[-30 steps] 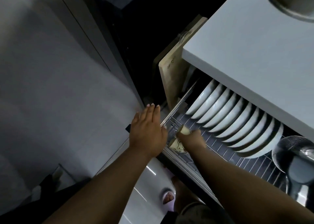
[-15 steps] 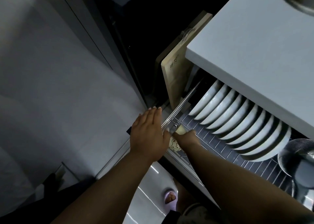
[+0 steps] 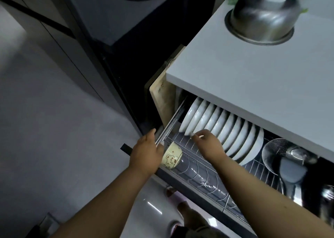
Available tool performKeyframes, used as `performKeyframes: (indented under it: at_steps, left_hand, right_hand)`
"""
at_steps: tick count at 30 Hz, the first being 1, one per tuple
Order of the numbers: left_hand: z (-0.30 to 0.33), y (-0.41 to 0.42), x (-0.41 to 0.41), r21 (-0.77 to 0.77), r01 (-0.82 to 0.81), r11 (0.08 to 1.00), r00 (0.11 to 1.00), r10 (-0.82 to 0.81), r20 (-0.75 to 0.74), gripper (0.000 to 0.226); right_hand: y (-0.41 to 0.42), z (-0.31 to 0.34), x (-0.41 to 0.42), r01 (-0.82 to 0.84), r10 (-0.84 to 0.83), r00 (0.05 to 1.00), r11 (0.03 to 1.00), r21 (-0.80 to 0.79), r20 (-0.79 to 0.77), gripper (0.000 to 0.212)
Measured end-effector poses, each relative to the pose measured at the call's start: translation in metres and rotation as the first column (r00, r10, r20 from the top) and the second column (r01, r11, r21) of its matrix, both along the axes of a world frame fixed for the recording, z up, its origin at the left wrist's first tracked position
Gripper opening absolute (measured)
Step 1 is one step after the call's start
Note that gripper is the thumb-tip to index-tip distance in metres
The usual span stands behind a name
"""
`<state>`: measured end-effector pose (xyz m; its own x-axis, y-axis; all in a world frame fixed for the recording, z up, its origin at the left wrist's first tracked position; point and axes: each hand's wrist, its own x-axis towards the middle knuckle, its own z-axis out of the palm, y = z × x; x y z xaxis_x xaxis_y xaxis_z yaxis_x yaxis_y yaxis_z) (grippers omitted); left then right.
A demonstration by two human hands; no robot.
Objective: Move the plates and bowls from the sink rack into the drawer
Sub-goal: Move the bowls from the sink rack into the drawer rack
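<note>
The drawer [image 3: 191, 181] stands pulled out under the white counter, with a wire rack inside. A cream bowl with a bear print [image 3: 171, 156] lies on its side in the rack's front left corner. Behind it, several white plates [image 3: 226, 129] stand on edge in a row. My left hand [image 3: 147, 154] sits on the drawer's left front corner, thumb and fingers on either side of the metal side rail [image 3: 171, 122], right beside the bowl. My right hand [image 3: 207, 143] hovers over the rack, holding nothing. Its fingertips are at the lower rims of the nearest plates.
An upturned steel bowl [image 3: 260, 19] sits on the counter [image 3: 244, 71] above the drawer. A wooden cutting board [image 3: 162, 100] stands on edge left of the drawer. A wire skimmer [image 3: 278, 152] and ladles fill the drawer's right part. My slippered feet [image 3: 182, 208] are below the drawer front.
My right hand has let go of the bear bowl, which now lies in the rack, and has moved back and right to the plates. My left hand stays on the rail.
</note>
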<state>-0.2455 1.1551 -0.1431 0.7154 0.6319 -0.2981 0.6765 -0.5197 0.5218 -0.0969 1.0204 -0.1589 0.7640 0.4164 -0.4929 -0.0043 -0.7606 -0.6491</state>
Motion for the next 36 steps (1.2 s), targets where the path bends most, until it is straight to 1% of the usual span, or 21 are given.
performKeyframes:
  at_steps: [1,3,7,10,13,18,23,28,31,36]
  left_hand:
    - [0.006,-0.008,0.0,-0.041,-0.005,0.999,0.999,0.006,0.035,0.058]
    - [0.016,-0.025,-0.001,-0.072,0.015,0.997,0.997,-0.009,0.077,0.056]
    - [0.034,-0.057,0.001,-0.068,0.075,0.995,0.984,-0.063,0.165,0.054]
    - [0.049,-0.083,0.006,-0.079,0.138,0.987,0.967,-0.117,0.228,0.052]
    - [0.062,-0.11,0.015,-0.074,0.208,0.975,0.948,-0.183,0.262,0.049]
    - [0.076,-0.147,0.026,-0.096,0.311,0.946,0.92,-0.274,0.279,0.048]
    - [0.09,-0.173,0.04,-0.062,0.381,0.923,0.891,-0.348,0.293,0.049]
    - [0.1,-0.212,0.062,-0.042,0.428,0.903,0.874,-0.402,0.272,0.049]
    - [0.101,-0.252,0.076,-0.031,0.473,0.88,0.854,-0.45,0.262,0.048]
    - [0.104,-0.35,0.099,-0.011,0.595,0.803,0.776,-0.571,0.267,0.048]
  right_hand:
    - [-0.01,0.007,0.001,0.022,-0.023,1.0,0.999,0.026,0.021,0.037]
    - [-0.033,0.022,0.001,0.084,-0.087,0.995,0.994,0.074,0.046,0.032]
    - [-0.078,0.051,-0.006,0.162,-0.178,0.978,0.977,0.14,0.107,0.026]
    - [-0.113,0.068,-0.017,0.22,-0.246,0.961,0.957,0.19,0.123,0.022]
    - [-0.145,0.082,-0.025,0.242,-0.27,0.951,0.953,0.18,0.152,0.018]
    - [-0.188,0.098,-0.028,0.312,-0.349,0.917,0.929,0.197,0.191,0.018]
    - [-0.221,0.114,-0.023,0.376,-0.439,0.881,0.876,0.302,0.178,0.014]
    - [-0.267,0.129,-0.016,0.428,-0.517,0.839,0.818,0.384,0.167,0.008]
    - [-0.313,0.134,-0.016,0.45,-0.555,0.812,0.793,0.411,0.182,0.01]
    - [-0.417,0.15,-0.014,0.531,-0.636,0.742,0.751,0.393,0.212,0.015]
